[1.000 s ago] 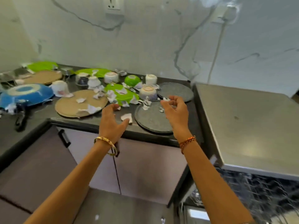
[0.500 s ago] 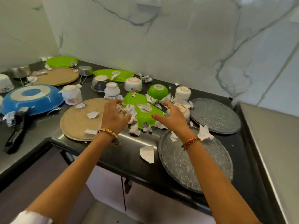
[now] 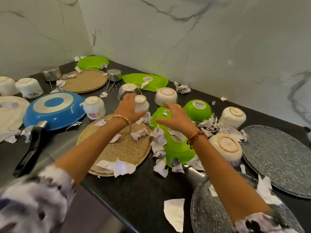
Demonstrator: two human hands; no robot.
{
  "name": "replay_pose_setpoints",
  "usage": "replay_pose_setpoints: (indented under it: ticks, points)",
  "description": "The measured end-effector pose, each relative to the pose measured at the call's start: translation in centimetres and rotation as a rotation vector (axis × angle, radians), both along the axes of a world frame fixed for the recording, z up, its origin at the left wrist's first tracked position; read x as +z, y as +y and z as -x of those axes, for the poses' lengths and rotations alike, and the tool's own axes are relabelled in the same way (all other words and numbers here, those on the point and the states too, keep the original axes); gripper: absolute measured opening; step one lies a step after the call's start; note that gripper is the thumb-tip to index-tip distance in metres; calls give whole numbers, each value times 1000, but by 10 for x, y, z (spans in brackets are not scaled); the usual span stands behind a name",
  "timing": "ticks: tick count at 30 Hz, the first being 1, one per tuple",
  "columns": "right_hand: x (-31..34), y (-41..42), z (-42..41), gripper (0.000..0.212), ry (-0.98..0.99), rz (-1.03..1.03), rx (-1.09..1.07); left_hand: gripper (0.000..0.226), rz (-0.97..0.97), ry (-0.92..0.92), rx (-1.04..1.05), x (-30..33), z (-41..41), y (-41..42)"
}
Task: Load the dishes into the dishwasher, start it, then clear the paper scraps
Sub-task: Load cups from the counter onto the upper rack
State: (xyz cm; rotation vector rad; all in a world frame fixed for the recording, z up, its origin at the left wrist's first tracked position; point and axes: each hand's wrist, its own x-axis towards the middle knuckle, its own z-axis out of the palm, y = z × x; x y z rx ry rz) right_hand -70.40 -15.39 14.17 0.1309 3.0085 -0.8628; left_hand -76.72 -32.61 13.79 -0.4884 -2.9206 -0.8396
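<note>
Marble-walled corner, black bench [image 3: 134, 190] running along it. Looked down from the head camera and saw upturned dishes crowding that bench, with torn paper scraps [image 3: 124, 167] strewn among and over them. Spotted no dishwasher in this view.

Found the left hand [image 3: 127, 110] at a small upturned white cup [image 3: 141, 105] near the middle of the bench, just beyond a round woven mat [image 3: 127, 152]. Saw its fingers curled round the cup's far left side and the thumb along the near side, so clamped on the cup by the look of it.

Found the right hand [image 3: 175, 117] just beside, to the right, fingers apart and relaxed above the far end of a green plate [image 3: 176, 148]. Could not tell whether touching it or not.

Noted the plate's long axis running away from the body, straight out under the right forearm, with scraps lying on top. Judged the right hand the nearer one to it, and to the green bowl [image 3: 196, 111] and white bowl [image 3: 166, 96] just past the fingertips. Judged loading hardly begun, with nearly every dish yet on the bench. Reckoned lifting the plate would tip loose scraps off.
</note>
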Motion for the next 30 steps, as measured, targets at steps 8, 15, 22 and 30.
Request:
replay_pose_setpoints:
  ticks: [8,15,22,30]
  points:
    - [-6,-5,38,68,72,4,-44,77,316,-127,-122,-4,58,27]
    - [-23,-10,47,54,135,24,-36,73,356,-91,-108,-8,62,25]
    - [-13,-35,62,31,393,117,-11,65,41,185,-28,28,55,-12]
    - [-1,-116,81,46,327,161,208,61,-18,248,93,69,62,-101]
